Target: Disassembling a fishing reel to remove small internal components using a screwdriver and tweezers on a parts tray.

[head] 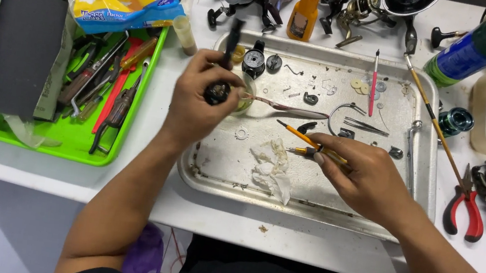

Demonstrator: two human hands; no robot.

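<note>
Left hand (194, 106): closed around 1 black reel part (219, 90). Right hand (362, 176): fingers pinching 2 yellow-handled tools (307, 141), over metal tray (219, 177), near crumpled tissue (273, 168).

Both bare forearms reach forward from the bottom of the view, angling in toward each other. The left hand (194, 103) is raised, wrist bent, its fingers curled shut into a loose fist around something small and dark, thumb side turned up. The right hand (362, 176) sits lower, back upward, fingers drawn together and pinching something thin that points left.
</note>
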